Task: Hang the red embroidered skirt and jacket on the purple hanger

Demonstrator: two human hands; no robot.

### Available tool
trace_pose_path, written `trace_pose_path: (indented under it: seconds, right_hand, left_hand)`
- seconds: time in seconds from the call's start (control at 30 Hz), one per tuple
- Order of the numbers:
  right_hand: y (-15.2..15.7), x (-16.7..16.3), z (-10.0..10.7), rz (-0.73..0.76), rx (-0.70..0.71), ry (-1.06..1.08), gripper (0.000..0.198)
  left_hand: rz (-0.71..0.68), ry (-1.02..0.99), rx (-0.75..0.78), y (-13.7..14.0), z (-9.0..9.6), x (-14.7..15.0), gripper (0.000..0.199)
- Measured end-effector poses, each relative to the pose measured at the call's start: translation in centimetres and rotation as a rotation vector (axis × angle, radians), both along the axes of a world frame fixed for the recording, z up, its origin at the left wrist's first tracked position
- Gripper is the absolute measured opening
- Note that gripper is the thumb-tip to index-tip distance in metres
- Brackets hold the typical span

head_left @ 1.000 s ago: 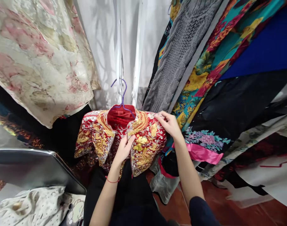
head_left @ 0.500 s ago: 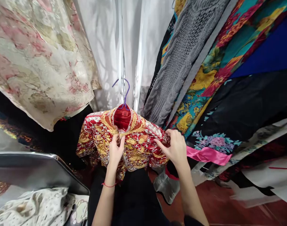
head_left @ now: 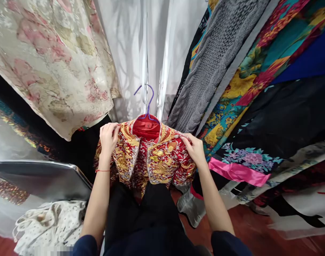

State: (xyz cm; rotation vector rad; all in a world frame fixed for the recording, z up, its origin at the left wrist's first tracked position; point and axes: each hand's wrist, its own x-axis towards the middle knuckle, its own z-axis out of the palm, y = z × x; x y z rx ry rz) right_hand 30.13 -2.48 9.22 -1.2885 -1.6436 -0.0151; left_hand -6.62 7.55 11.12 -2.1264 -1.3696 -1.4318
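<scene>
A red jacket (head_left: 157,160) with dense gold and silver embroidery is on a purple hanger (head_left: 149,101) in front of me, upright over my lap. Its front edges hang apart, and the red lining with a small label shows inside the collar. My left hand (head_left: 108,139) is closed, pinching the jacket's shoulder on the left. On the other shoulder my right hand (head_left: 196,149) is closed too, thumb and fingers pinching the cloth. The hanger's hook stands free above the collar, close to white vertical strips (head_left: 145,46); whether it touches them I cannot tell.
A pale floral garment (head_left: 56,67) hangs at upper left. On the right hang a grey cable knit (head_left: 218,60), a colourful floral cloth (head_left: 239,85) and a black embroidered garment (head_left: 298,110) with a pink band. A chair back (head_left: 45,181) and white dotted cloth (head_left: 50,224) are at lower left.
My left hand has moved from the collar's front out to the left shoulder. My right hand has shifted up to the right shoulder. The jacket's front has come apart.
</scene>
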Motion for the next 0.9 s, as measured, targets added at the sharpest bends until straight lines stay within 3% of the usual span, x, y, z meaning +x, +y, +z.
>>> trace_pose_path:
  seconds: [0.13, 0.2, 0.3, 0.4, 0.47, 0.6, 0.77, 0.9]
  right_hand:
    - [0.6, 0.8, 2.1, -0.034, 0.043, 0.073, 0.028]
    - [1.0, 1.1, 2.3, 0.017, 0.039, 0.083, 0.028]
    - [1.2, 1.4, 1.4, 0.113, -0.085, 0.025, 0.032]
    - [0.5, 1.7, 1.1, 0.136, -0.187, -0.079, 0.040]
    - [-0.3, 1.6, 1.6, 0.110, -0.168, -0.200, 0.039]
    - [-0.2, -0.4, 2.1, -0.003, 0.004, -0.380, 0.051]
    - [3.8, -2.8, -0.6, -0.236, 0.104, -0.364, 0.048]
    - [6.1, -2.6, -1.9, -0.264, 0.138, -0.357, 0.045]
  left_hand:
    - [0.042, -0.048, 0.034, -0.8, 2.0, 0.0, 0.033]
    - [0.034, -0.051, -0.083, -1.1, 2.5, 0.0, 0.032]
    - [-0.003, -0.055, -0.325, -1.9, 2.4, -0.6, 0.037]
    - [-0.015, -0.039, -0.436, -3.8, 2.3, -1.7, 0.048]
    - [-0.028, 0.038, -0.481, -5.3, 2.8, -2.5, 0.054]
    - [-0.051, 0.137, -0.486, -6.7, 3.2, -2.9, 0.058]
    - [0.143, -0.023, -0.399, -4.0, 0.6, -0.9, 0.060]
    - [0.204, -0.035, -0.357, -3.1, -0.4, 0.0, 0.056]
